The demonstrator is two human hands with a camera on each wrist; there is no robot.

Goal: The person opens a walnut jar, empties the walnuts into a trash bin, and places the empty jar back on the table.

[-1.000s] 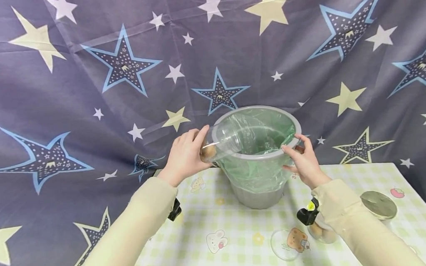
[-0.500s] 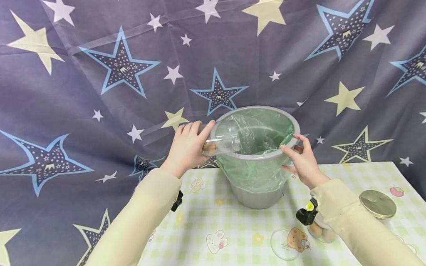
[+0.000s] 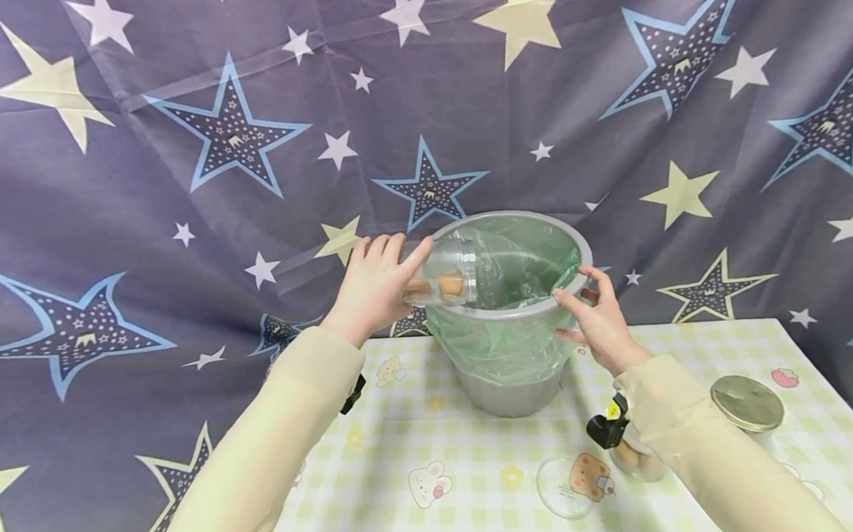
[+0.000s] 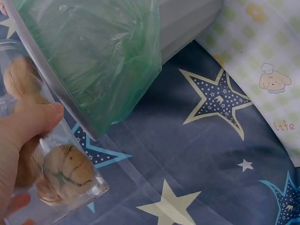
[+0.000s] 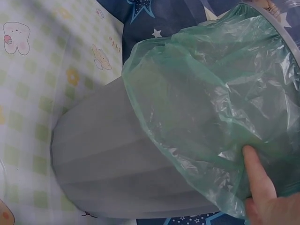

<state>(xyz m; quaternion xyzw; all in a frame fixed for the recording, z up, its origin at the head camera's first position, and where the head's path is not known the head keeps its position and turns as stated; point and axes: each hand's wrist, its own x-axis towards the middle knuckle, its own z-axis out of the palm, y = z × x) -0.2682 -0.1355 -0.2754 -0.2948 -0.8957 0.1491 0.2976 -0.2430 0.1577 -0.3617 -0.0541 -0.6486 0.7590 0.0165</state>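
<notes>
My left hand (image 3: 371,287) grips a clear jar (image 3: 433,257) lying on its side, its open mouth just past the left rim of a grey trash bin (image 3: 512,397). Several walnuts (image 4: 68,171) show inside the jar in the left wrist view; one walnut (image 3: 450,284) is close to the mouth. A green plastic bag (image 3: 489,353) lines the bin and folds down over its outside. At the bin's right side, my right hand (image 3: 604,319) holds the rim and the bag, thumb at the top edge, while a finger lies against the bag outside in the right wrist view.
A can-like container with a metallic lid (image 3: 747,402) stands at the table's right. Partly behind the right sleeve is a clear container (image 3: 637,460) with brown contents. A clear round disc (image 3: 553,490) lies on the checked tablecloth (image 3: 477,521). A starry curtain (image 3: 228,231) hangs behind.
My left hand has brought the jar round to lie nearly level, and walnuts have shifted toward its mouth. The right hand keeps its hold on the rim. The head view has shifted slightly.
</notes>
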